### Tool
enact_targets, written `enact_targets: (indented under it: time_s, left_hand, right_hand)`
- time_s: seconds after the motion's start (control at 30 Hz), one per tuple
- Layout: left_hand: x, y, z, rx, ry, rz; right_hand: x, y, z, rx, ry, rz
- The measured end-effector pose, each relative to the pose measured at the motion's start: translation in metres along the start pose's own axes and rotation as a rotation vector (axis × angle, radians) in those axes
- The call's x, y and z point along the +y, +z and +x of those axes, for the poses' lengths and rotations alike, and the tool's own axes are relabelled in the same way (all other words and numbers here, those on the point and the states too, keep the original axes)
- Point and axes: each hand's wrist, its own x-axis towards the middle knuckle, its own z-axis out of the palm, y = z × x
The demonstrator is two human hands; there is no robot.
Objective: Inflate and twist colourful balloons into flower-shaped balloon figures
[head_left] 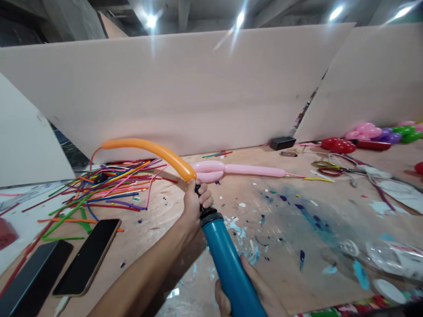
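A long orange balloon (146, 146), partly inflated with a thin limp tip, arches up and left from the black nozzle of a blue hand pump (230, 265). Closed around the nozzle and the balloon's neck is my left hand (196, 199). Lower down, my right hand (254, 287) wraps the blue pump barrel near the bottom of the view. Just behind the nozzle, a pink twisted balloon (254, 169) with a looped end lies on the table.
Uninflated balloons (118, 186) are heaped at left, near a phone (88, 257) and a dark box (33, 283). White panels (180, 89) stand behind. Scissors (359, 170), a clear plastic jar (400, 260) and twisted balloon clusters (364, 131) lie right. Paint scraps dot the wooden table (273, 286).
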Motion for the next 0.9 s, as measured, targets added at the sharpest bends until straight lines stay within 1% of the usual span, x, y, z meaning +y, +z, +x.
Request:
enact_targets:
  time_s: [0.1, 0.2, 0.27, 0.33, 0.4, 0.47, 0.53, 0.6, 0.63, 0.7, 0.73, 0.77, 0.8, 0.83, 0.87, 0.9]
  left_hand:
    - [0.001, 0.0, -0.004, -0.025, 0.01, 0.02]
    - [-0.012, -0.004, -0.011, -0.058, -0.031, 0.092]
    - [-0.026, -0.005, -0.014, -0.064, -0.073, 0.172]
    - [-0.032, -0.005, -0.01, -0.033, -0.071, 0.244]
    - [-0.023, -0.002, 0.003, 0.047, -0.002, 0.286]
    - [0.0, 0.001, 0.02, 0.144, 0.108, 0.293]
    - [0.028, 0.001, 0.035, 0.173, 0.186, 0.286]
    - [0.048, -0.007, 0.043, 0.171, 0.217, 0.307]
    - [0.052, -0.013, 0.045, 0.171, 0.221, 0.322]
    - [0.052, -0.031, 0.043, 0.176, 0.209, 0.35]
    - [0.048, -0.041, 0.042, 0.182, 0.199, 0.362]
    - [0.043, -0.051, 0.041, 0.188, 0.188, 0.372]
    - [0.038, -0.061, 0.041, 0.192, 0.177, 0.38]
    - [0.034, -0.069, 0.042, 0.195, 0.168, 0.387]
    - [0.031, -0.076, 0.044, 0.195, 0.162, 0.394]
    - [0.03, -0.081, 0.047, 0.193, 0.159, 0.401]
  right_hand:
    - [-0.006, -0.003, 0.0, 0.267, -0.217, -0.44]
    - [-0.009, -0.004, -0.001, 0.486, -0.362, -0.749]
    - [-0.011, -0.003, -0.001, 0.577, -0.426, -0.887]
    - [-0.011, 0.001, -0.005, 0.625, -0.459, -0.973]
    - [-0.007, 0.009, -0.012, 0.664, -0.463, -1.147]
    - [-0.001, 0.023, -0.023, 0.717, -0.457, -1.502]
    - [-0.001, 0.044, -0.037, 0.776, -0.461, -1.884]
    - [-0.015, 0.069, -0.051, 0.876, -0.485, -2.077]
    - [-0.028, 0.081, -0.058, 1.007, -0.456, -2.273]
    - [-0.062, 0.102, -0.068, 1.275, -0.422, -2.696]
    - [-0.079, 0.111, -0.071, 1.383, -0.378, -2.857]
    - [-0.093, 0.117, -0.072, 1.501, -0.331, -2.962]
    - [-0.102, 0.123, -0.073, 1.548, -0.323, -3.051]
    - [-0.104, 0.127, -0.072, 1.522, -0.372, -3.127]
    - [-0.1, 0.129, -0.07, 1.446, -0.465, -3.175]
    - [-0.089, 0.129, -0.069, 1.314, -0.573, -3.19]
